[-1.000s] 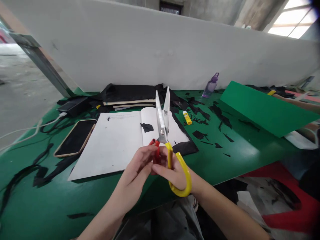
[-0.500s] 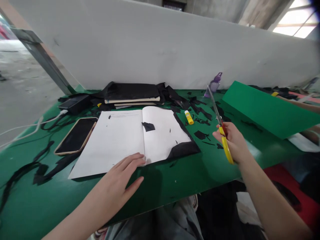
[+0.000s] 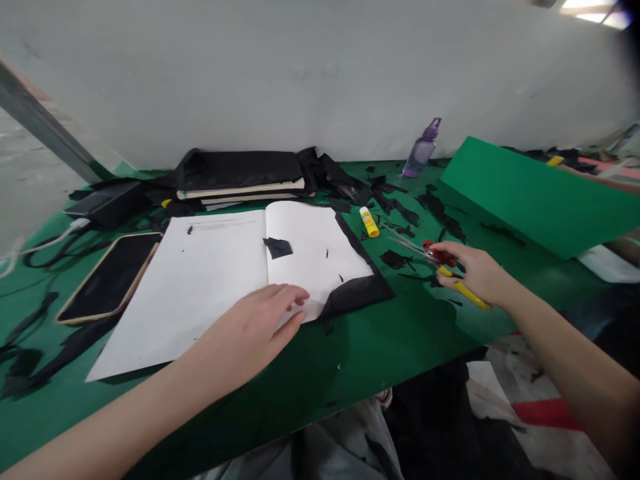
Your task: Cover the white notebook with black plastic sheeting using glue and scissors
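An open book with white pages (image 3: 220,267) lies on the green table (image 3: 300,380). My left hand (image 3: 265,320) rests over the book's lower middle with its fingers apart, holding nothing. A small black scrap (image 3: 279,248) lies on the right page, and black material (image 3: 357,293) runs along that page's right and lower edges. My right hand (image 3: 473,270) grips yellow and red scissors (image 3: 443,269) by the handles, low over the table, blades pointing left. Left of the blade tips is a yellow glue stick (image 3: 369,223).
A phone (image 3: 113,277) lies left of the book. Black-covered books (image 3: 240,170) and a black box (image 3: 107,200) sit behind. Black scraps (image 3: 395,259) litter the table. A purple bottle (image 3: 421,150) stands at the back, near a green sheet (image 3: 540,197) and another person's arm.
My right hand has lowered the scissors, whose blades now point left instead of up. My left hand has moved right and up across the book. The camera view has shifted.
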The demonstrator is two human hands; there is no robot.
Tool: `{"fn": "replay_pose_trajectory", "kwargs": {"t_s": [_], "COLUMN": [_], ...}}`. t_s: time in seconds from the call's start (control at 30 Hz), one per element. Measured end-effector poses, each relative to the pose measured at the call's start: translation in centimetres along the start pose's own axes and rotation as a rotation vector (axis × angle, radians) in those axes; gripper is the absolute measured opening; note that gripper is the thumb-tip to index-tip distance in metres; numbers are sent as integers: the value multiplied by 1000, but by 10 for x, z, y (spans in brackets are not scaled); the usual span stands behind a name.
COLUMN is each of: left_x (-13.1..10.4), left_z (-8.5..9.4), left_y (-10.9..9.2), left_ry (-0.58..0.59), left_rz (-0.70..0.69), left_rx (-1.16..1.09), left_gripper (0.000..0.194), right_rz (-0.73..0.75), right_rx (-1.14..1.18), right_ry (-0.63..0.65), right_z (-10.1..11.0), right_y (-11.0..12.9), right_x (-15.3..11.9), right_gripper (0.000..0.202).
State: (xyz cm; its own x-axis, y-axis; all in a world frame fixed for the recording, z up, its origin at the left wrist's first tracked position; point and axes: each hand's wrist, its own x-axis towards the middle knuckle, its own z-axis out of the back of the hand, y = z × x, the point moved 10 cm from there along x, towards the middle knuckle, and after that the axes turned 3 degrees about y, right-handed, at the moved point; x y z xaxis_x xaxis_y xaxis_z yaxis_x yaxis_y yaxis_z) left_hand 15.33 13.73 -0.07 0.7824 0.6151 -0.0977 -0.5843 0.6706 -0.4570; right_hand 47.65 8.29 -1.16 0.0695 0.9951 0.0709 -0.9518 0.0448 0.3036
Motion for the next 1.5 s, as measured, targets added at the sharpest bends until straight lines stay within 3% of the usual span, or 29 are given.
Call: {"fn": "replay_pose_trajectory", "kwargs": {"t_s": [0.27,0.47,0.87,1.13,1.5], "left_x": [75,104,112,113,115], "left_z": [5,-4,-27,-32,-35], "left_y": [-30,-48,-46,-46,-47], "left_ry": [6,-53,57,29,26], "left_rz": [-71,-180,-144,-191,-207], "left_rx": [110,170,182,221,239], "left_gripper": [25,25,26,22,22], "right_rz": [159,270,390,375,364], "right_rx": [-306,-397,-433,-383,-388], "right_ry": [130,182,205,288,288], "right_z": [-9,-17,-29,-38,-37], "right_y": [2,3,12,18,11], "right_x": [11,12,22,28,34], "right_gripper": [46,48,48,45,46]}}
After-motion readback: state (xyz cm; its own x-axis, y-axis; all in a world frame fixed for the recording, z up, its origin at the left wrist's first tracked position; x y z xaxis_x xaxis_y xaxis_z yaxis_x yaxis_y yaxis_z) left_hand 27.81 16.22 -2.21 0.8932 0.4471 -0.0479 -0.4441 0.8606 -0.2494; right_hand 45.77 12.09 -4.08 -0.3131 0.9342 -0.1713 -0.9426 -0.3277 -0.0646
